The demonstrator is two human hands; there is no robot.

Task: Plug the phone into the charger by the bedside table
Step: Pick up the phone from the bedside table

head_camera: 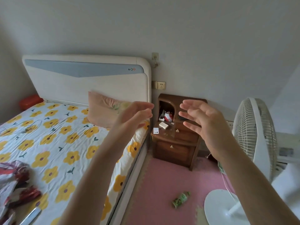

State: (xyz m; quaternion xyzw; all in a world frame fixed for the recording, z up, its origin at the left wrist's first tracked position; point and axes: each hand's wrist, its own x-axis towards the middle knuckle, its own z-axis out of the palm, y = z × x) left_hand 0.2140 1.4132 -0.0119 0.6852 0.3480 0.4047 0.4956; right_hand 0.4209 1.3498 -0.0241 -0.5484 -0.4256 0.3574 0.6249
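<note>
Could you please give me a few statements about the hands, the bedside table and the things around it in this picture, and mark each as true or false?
1. Both hands are raised with nothing in them. True: the left hand and the right hand are empty, fingers relaxed.
2. A charger is plugged into the wall socket above the bedside table. False: the socket is bare.
3. A dark flat thing, probably the phone, lies on the table. True.
4. The standing fan stands between bed and table. False: it is on the table's far side, away from the bed.
5. The floor is bare. False: a green wrapper lies on the pink mat.
</note>
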